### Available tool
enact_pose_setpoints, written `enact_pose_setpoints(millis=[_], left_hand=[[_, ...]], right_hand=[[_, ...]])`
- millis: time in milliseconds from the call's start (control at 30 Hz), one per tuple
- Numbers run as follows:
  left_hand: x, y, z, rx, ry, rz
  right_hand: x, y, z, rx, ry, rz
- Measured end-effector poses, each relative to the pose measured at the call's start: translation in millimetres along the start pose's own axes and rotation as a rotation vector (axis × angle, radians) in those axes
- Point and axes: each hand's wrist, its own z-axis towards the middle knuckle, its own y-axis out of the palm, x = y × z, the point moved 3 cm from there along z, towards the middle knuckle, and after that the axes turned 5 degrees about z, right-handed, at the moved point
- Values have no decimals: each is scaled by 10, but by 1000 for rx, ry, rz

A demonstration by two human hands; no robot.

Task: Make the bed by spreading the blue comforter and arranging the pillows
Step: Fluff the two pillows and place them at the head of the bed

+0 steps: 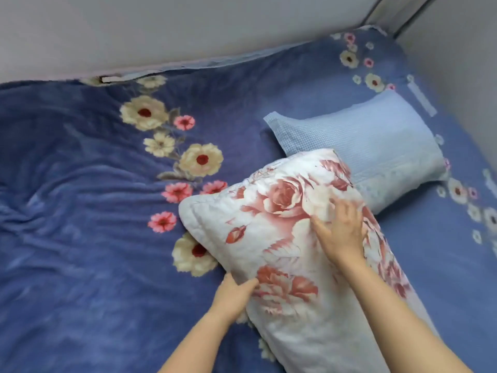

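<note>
Rose pillow (269, 238) rests on the comforter (80, 238), its far corner overlapping the blue pillow (376, 146), long axis pointing away from the person. Left hand (234, 292) grips its edge; right hand (338, 232), nearer the blue pillow, presses flat, fingers spread.

Soft, even, cool light falls here; shadows are faint, darkest under the left corner of the rose pillow (282, 238). The right hand (341, 232) smears with motion blur (all else is mildly soft), and the wall (161, 28) bows along its lower edge from wide-angle distortion.
</note>
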Motion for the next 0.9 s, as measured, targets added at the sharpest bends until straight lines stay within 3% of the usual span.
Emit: enact_pose_setpoints(millis=[100, 200, 333, 400, 600, 700, 900], left_hand=[[-215, 643, -7, -47, -167, -273], [-282, 960, -73, 27, -184, -343], [-324, 1208, -136, 70, -182, -402], [-342, 1291, -167, 131, -174, -438], [-354, 1108, -542, 411, -83, -662], [-288, 706, -872, 556, -23, -774], [-47, -620, -1334, 899, 149, -811]], right_hand=[[703, -204, 83, -73, 243, 86], [1204, -251, 61, -148, 339, 174], [1755, -195, 72, -281, 547, 114], [1785, -219, 77, -276, 546, 126], [1199, -566, 17, 95, 342, 449], [506, -611, 52, 44, 207, 553], [-1317, -344, 143, -312, -94, 617]])
